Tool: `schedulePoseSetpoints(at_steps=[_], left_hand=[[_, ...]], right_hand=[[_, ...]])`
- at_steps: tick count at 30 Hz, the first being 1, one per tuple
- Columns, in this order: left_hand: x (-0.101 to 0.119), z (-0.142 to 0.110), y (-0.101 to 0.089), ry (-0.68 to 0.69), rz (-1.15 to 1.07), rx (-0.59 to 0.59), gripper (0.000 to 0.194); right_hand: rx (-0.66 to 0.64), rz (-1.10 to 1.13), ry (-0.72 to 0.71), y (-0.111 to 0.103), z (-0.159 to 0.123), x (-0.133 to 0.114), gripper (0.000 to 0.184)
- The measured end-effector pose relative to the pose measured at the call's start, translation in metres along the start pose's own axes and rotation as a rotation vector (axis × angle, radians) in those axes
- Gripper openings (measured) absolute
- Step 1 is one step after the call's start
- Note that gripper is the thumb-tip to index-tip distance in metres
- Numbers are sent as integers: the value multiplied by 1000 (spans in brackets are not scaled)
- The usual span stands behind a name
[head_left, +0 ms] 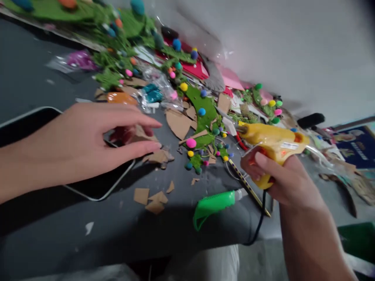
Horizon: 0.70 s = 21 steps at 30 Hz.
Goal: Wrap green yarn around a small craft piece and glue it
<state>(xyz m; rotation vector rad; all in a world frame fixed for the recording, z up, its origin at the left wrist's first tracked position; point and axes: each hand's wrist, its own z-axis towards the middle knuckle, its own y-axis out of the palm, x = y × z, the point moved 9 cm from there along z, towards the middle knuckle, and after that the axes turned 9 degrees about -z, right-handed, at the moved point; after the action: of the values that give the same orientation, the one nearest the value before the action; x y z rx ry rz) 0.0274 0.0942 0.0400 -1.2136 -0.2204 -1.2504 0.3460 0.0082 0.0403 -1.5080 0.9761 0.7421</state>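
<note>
My right hand (277, 177) is wrapped round the grip of a yellow glue gun (271, 142), whose nozzle points left toward green felt pieces (205, 109) and coloured pompoms (191, 143). A black cord (260, 222) hangs from the gun's handle over the table edge. My left hand (96, 138) hovers over a black tablet (93, 183) with fingers stretched out to the right, the fingertips near a brown cardboard scrap (156, 156). Whether anything sits under the palm is hidden.
A green-handled tool (213, 205) and a striped pencil (249, 187) lie near the front edge. Cardboard scraps (152, 197), plastic bags (158, 88), red and pink sheets (199, 70) and more green felt with pompoms cover the dark table (43, 234) toward the back.
</note>
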Motion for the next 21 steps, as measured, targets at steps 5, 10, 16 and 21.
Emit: schedulePoseSetpoints(at_steps=[5, 10, 16, 21], left_hand=[[5, 7, -15, -61, -298, -19, 41], [5, 9, -7, -82, -424, -96, 40], [0, 3, 2, -88, -309, -136, 40], [-3, 0, 5, -81, -277, -149, 32]], right_hand=[[-17, -35, -15, 51, 24, -18, 29], [46, -240, -121, 75, 25, -30, 22], [20, -304, -262, 86, 15, -44, 12], [30, -339, -269, 84, 15, -45, 11]])
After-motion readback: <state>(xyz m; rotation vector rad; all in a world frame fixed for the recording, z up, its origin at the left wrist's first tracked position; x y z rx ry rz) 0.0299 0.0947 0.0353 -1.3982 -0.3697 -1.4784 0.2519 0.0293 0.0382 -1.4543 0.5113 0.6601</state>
